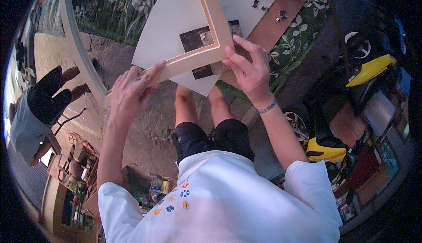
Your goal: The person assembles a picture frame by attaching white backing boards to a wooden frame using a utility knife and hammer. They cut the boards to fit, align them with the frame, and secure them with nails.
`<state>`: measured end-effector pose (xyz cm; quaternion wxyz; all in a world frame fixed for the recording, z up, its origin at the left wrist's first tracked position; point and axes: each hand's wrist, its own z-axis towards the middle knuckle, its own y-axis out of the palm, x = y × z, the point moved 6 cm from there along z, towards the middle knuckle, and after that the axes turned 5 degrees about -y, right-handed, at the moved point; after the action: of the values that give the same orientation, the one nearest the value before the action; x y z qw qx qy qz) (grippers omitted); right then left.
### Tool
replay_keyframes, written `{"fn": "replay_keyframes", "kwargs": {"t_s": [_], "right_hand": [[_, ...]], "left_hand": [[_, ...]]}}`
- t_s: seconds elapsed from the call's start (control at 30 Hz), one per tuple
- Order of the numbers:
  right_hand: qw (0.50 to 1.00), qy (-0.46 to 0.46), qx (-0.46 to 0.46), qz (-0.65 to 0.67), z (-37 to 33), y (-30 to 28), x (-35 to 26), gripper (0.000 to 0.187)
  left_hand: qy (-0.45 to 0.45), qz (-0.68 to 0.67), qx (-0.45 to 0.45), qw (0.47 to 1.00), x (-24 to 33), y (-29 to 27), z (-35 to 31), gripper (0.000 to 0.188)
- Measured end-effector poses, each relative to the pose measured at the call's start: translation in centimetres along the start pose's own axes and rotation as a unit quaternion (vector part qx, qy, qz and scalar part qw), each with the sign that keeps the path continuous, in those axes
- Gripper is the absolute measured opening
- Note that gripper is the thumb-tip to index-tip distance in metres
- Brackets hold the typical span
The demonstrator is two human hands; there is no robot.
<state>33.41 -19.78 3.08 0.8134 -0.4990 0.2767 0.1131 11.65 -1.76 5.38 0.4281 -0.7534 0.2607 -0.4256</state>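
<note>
Head view: left hand (129, 91) gripping near rail of cream frame (189, 65), fingers curling over; right hand (252, 70) pinching same frame by its near right corner. Frame lying over white board (160, 27), green patterned cloth (285, 65) spreading underneath. Step apparently being frame handling or positioning; next move probably calling for both grips keeping frame steady, evenly supported.

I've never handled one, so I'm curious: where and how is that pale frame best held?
The pale frame is probably best pinched by its near rail, from the person's side, two-handed: the rail is slim, the frame broad and open-centred. The left hand holds that rail; the right hand touches its right end.
</note>
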Motion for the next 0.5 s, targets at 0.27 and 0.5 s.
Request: {"fn": "replay_keyframes", "kwargs": {"t_s": [0.27, 0.5], "right_hand": [[0.993, -0.034, 0.004, -0.11, -0.7, 0.9, -0.4, 0.016], [0.991, -0.008, 0.039, -0.126, -0.6, 0.6, -0.8, 0.02]], "left_hand": [[0.003, 0.007, -0.014, 1.0, -0.8, 1.2, -0.1, 0.067], [0.002, 0.126, 0.074, 0.989, 2.1, -0.6, 4.2, 0.102]]}}
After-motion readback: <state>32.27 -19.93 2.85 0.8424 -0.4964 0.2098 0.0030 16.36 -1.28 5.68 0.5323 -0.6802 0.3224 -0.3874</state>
